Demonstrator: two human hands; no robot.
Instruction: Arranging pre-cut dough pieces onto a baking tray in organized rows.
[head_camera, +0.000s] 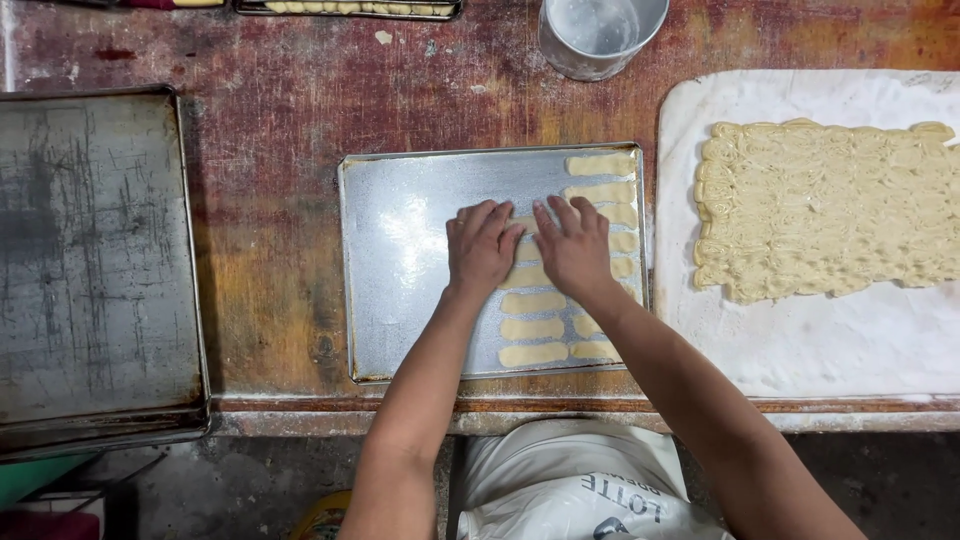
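A shiny metal baking tray (400, 260) lies on the worn wooden table in front of me. Pale dough strips (535, 328) lie in two columns on its right half. My left hand (480, 245) and my right hand (572, 243) rest side by side, palms down and fingers spread, pressing on dough strips in the middle of the tray. Whatever lies under my palms is hidden. To the right, a white floured board (800, 340) carries a large ridged sheet of dough (825, 205).
A dark, scratched empty tray (95, 260) sits at the left edge of the table. A metal cup (597, 35) stands beyond the tray. Another tray with dough pieces (350, 8) shows at the top edge. A white plastic bag (570, 490) lies below the table edge.
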